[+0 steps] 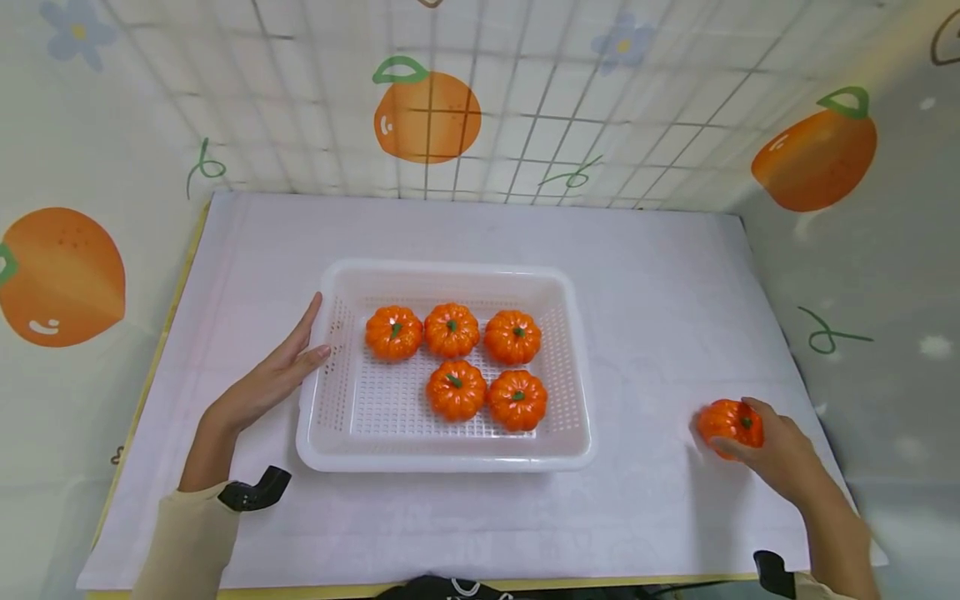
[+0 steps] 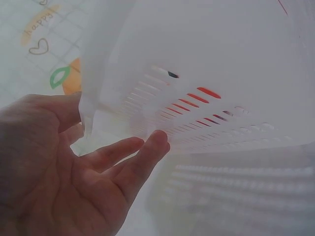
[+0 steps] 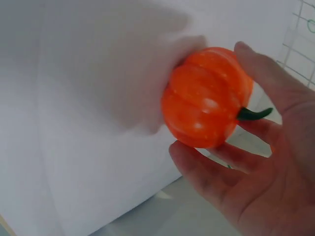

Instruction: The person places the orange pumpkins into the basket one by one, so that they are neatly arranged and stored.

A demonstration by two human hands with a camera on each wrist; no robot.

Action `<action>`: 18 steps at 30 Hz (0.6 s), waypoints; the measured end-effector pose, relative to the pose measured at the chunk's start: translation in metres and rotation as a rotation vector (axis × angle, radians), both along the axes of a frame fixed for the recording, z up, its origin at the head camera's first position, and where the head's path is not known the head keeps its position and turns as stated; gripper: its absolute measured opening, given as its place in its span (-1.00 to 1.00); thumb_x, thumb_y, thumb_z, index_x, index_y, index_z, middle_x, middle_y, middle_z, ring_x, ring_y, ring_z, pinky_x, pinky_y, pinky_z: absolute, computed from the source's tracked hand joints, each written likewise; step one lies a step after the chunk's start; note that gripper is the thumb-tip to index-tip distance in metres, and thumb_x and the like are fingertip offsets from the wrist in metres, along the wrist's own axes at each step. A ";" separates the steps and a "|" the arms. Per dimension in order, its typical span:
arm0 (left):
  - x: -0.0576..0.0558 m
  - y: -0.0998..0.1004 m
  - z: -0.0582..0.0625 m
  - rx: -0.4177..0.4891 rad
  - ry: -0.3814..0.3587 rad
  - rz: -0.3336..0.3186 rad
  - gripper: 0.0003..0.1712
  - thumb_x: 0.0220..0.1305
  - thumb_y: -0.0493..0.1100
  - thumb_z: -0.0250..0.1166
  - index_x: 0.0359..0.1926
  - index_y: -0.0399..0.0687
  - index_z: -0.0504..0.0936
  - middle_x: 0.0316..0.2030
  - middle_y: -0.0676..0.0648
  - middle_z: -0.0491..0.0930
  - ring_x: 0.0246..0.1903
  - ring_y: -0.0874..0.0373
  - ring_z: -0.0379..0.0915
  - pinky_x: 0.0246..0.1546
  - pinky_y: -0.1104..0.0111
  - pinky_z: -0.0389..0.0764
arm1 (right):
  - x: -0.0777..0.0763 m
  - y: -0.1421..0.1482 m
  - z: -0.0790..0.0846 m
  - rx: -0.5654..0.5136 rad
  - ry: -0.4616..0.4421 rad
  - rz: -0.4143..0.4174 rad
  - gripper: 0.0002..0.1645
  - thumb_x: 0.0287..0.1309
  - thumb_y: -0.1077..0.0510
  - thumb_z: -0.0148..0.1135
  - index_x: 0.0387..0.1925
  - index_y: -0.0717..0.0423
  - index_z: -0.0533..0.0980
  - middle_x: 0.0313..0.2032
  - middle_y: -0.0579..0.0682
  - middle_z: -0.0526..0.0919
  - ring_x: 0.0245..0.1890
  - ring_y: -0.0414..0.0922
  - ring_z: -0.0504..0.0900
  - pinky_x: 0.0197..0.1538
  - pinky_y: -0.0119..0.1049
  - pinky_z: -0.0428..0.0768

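A white plastic basket (image 1: 450, 461) lies on the table with several small orange toy pumpkins (image 1: 452, 330) in it. My left hand (image 1: 273, 375) holds the basket's left side, thumb over the rim. In the left wrist view, that hand's fingers (image 2: 142, 162) bear on the outside of the slotted wall. Far to the right of the basket, my right hand (image 1: 780, 446) grips another toy pumpkin (image 1: 726, 423) between thumb and fingers. In the right wrist view this pumpkin (image 3: 204, 98) shows its dark green stem toward the palm; whether it touches the table is unclear.
A white cloth covers the table (image 1: 645, 333), whose yellow edge shows at the left and front. Printed curtains with oranges stand on the left, back and right sides, with a wire grid (image 1: 570, 108) behind the back one.
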State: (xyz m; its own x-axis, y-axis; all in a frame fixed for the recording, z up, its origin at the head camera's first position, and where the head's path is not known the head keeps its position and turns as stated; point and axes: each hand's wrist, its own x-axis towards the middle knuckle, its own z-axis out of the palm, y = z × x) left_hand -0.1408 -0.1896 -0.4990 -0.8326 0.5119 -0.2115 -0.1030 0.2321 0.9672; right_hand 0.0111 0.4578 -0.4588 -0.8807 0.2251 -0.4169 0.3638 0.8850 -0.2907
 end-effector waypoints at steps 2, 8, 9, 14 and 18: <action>0.000 0.000 0.000 0.003 0.003 -0.005 -0.15 0.56 -0.02 0.03 0.54 0.60 -0.32 0.53 0.29 -0.46 0.51 0.16 -0.59 0.39 -0.21 -0.40 | 0.000 0.000 -0.002 -0.003 0.005 0.000 0.15 0.28 -0.20 0.27 0.40 0.57 -0.06 0.09 0.67 0.19 0.01 0.52 0.27 0.00 0.45 0.42; 0.001 0.000 0.000 0.001 0.001 -0.003 -0.16 0.56 -0.03 0.02 0.54 0.62 -0.32 0.53 0.31 -0.45 0.51 0.18 -0.58 0.39 -0.20 -0.40 | -0.001 -0.002 -0.001 0.003 0.021 0.008 0.11 0.27 -0.13 0.31 0.39 0.57 -0.04 0.08 0.66 0.20 0.00 0.52 0.27 -0.01 0.45 0.42; 0.001 0.000 0.000 0.000 -0.001 0.000 -0.16 0.56 -0.03 0.02 0.53 0.63 -0.32 0.53 0.31 -0.45 0.51 0.19 -0.58 0.40 -0.20 -0.40 | -0.001 -0.003 0.000 0.002 0.020 0.007 0.11 0.26 -0.12 0.32 0.40 0.56 -0.04 0.08 0.66 0.20 0.00 0.53 0.27 -0.01 0.45 0.42; 0.000 -0.001 0.000 -0.008 -0.003 0.008 -0.17 0.56 -0.02 0.02 0.52 0.67 -0.30 0.53 0.31 -0.44 0.51 0.20 -0.56 0.40 -0.18 -0.39 | -0.003 -0.004 0.004 0.009 0.024 0.017 0.10 0.26 -0.11 0.32 0.40 0.55 -0.03 0.08 0.67 0.19 0.00 0.53 0.27 -0.01 0.46 0.40; -0.001 -0.001 -0.001 -0.015 -0.004 0.014 -0.17 0.55 0.02 0.03 0.52 0.69 -0.29 0.52 0.34 -0.43 0.51 0.22 -0.55 0.40 -0.19 -0.38 | -0.006 -0.004 0.008 0.026 0.065 0.053 0.05 0.27 -0.07 0.33 0.39 0.53 0.01 0.06 0.67 0.23 -0.03 0.52 0.31 -0.04 0.45 0.42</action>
State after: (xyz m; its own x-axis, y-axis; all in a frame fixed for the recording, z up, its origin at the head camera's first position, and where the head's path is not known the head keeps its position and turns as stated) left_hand -0.1414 -0.1903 -0.4997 -0.8385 0.4973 -0.2228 -0.1103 0.2455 0.9631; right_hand 0.0048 0.4536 -0.4510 -0.9168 0.1873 -0.3526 0.2970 0.9102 -0.2888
